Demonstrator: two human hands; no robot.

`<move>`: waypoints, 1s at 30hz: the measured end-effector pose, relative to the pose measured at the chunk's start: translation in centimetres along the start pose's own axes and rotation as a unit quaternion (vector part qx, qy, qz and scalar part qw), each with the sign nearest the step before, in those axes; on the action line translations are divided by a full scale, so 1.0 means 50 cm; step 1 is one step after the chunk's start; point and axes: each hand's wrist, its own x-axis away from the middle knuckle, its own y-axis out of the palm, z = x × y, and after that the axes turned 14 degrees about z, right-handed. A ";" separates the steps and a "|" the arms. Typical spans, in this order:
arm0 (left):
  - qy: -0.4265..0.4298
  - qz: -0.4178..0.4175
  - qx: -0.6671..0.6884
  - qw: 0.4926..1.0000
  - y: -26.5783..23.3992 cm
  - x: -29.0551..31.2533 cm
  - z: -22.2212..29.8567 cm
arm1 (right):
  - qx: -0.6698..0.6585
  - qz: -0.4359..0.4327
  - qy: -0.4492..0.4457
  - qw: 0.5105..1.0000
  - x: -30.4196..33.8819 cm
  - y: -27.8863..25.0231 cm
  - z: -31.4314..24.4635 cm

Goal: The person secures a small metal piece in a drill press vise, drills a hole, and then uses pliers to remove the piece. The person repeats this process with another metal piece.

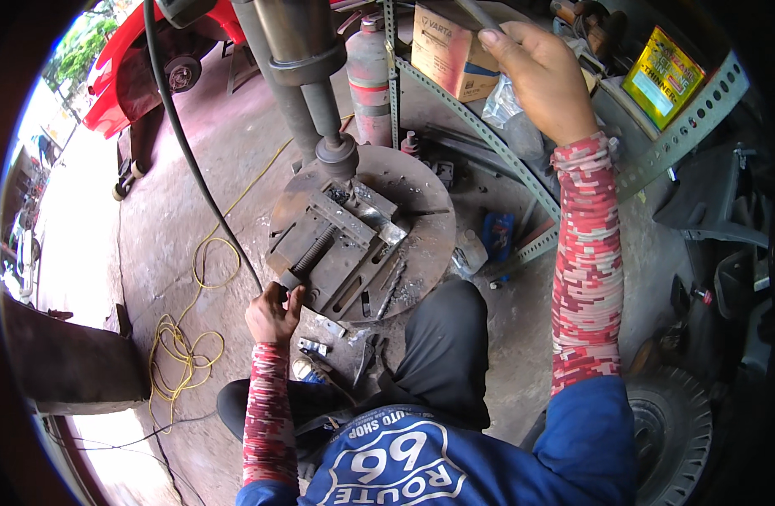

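Observation:
My right hand [543, 80] is raised at the upper right, its fingers closed round a grey metal lever [476, 12]. Low on the left, my left hand [273, 314] grips the dark handle at the screw end of a machine vise [341, 244]. The vise lies on the round steel table [434, 228] of a drill press. Above the jaws hangs the press's chuck [337, 156], close over a metal workpiece [372, 202] in the vise. I cannot make out whether a bit touches it. A loose twist drill bit [393, 288] rests on the table among metal chips.
A perforated angle-iron shelf frame [488, 126] stands at the right, bearing a cardboard box [450, 55] and a yellow tin [664, 78]. Behind the press is a grey cylinder [370, 84]. A yellow cord [185, 363] coils on the floor; a black cable [180, 135] hangs at left. A tyre [674, 430] lies lower right.

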 end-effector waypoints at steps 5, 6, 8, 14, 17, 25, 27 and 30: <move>-0.010 -0.020 -0.001 1.000 0.000 0.000 -0.001 | 0.046 0.008 -0.058 0.997 0.000 -0.002 -0.012; -0.016 -0.032 -0.017 0.999 -0.001 -0.001 -0.001 | 0.037 0.020 -0.087 0.995 -0.001 -0.002 -0.018; -0.011 -0.020 0.009 1.000 -0.001 -0.001 0.000 | 0.027 0.018 -0.069 0.997 0.002 -0.007 -0.035; 0.009 -0.009 0.010 1.000 -0.001 -0.001 0.001 | -0.017 0.002 0.046 0.999 0.013 -0.011 -0.070; 0.016 -0.009 0.002 1.000 -0.001 0.000 0.000 | -0.004 0.002 0.067 0.998 0.015 -0.008 -0.070; 0.003 -0.032 -0.011 0.999 0.001 -0.006 -0.004 | 0.047 0.062 -0.010 0.997 0.012 0.006 -0.055; -0.012 -0.043 -0.025 0.999 0.002 -0.008 -0.005 | 0.049 0.048 0.003 0.998 0.013 0.009 -0.051; -0.010 -0.047 -0.043 0.998 0.001 -0.009 -0.006 | 0.049 0.043 0.007 0.998 0.015 0.013 -0.047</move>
